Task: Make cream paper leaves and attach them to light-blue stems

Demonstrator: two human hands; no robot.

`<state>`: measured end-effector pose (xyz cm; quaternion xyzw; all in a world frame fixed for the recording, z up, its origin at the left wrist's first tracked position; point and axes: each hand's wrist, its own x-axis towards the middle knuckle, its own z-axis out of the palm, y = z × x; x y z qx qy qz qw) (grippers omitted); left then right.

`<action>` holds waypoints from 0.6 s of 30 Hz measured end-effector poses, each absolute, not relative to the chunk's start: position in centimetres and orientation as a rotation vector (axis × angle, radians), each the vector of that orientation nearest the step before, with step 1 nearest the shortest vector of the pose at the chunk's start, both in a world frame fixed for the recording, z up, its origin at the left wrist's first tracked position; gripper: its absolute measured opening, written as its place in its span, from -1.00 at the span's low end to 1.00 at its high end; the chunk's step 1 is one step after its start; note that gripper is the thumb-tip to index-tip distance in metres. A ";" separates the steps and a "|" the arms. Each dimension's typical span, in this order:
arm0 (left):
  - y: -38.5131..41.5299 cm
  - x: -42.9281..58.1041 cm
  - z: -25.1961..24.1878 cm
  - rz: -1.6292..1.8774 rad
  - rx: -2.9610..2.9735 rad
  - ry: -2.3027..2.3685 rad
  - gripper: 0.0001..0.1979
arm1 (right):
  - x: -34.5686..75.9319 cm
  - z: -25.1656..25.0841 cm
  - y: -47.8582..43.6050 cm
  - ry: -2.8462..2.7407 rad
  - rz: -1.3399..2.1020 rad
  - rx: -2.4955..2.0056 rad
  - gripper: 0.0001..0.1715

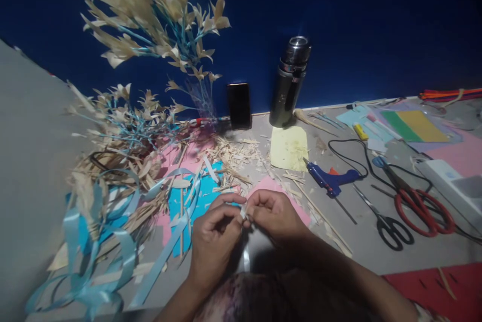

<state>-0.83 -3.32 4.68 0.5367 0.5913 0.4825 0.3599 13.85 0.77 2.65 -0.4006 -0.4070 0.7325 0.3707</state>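
My left hand (214, 234) and my right hand (276, 214) meet low in the middle of the view, fingers pinched together on a small pale strip (243, 212) held between them. A light blue ribbon (246, 256) runs down from the pinch toward me. Under the hands lie blue paper (203, 194) and pink paper (265, 186) strewn with dried leaf shavings (233, 158). A thin wooden stick (181, 221) lies just left of my left hand.
Loops of light blue ribbon (86, 261) and stems with dried leaves (124, 126) crowd the left. A phone (238, 106) and a metal flask (289, 83) stand against the blue wall. A blue glue gun (331, 179), black scissors (387, 221), red scissors (417, 201) and coloured sheets (414, 126) lie right.
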 end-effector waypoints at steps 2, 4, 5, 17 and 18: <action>-3.2 -0.9 4.9 1.219 1.393 1.484 -0.77 | 13.9 2.1 0.7 -1.048 1.884 -1.028 -0.96; -3.1 -1.0 4.9 1.226 1.396 1.444 -0.77 | 13.9 1.7 0.8 -1.041 1.885 -1.016 -0.96; -3.1 -1.0 4.9 1.241 1.403 1.435 -0.78 | 14.0 1.5 0.8 -1.037 1.881 -1.014 -0.95; -3.4 -1.5 4.6 1.299 1.418 1.460 -0.79 | 14.3 0.8 0.9 -1.105 1.813 -0.996 -0.84; -3.4 -1.6 4.6 1.296 1.423 1.464 -0.79 | 14.4 0.8 0.9 -1.131 1.761 -1.016 -0.79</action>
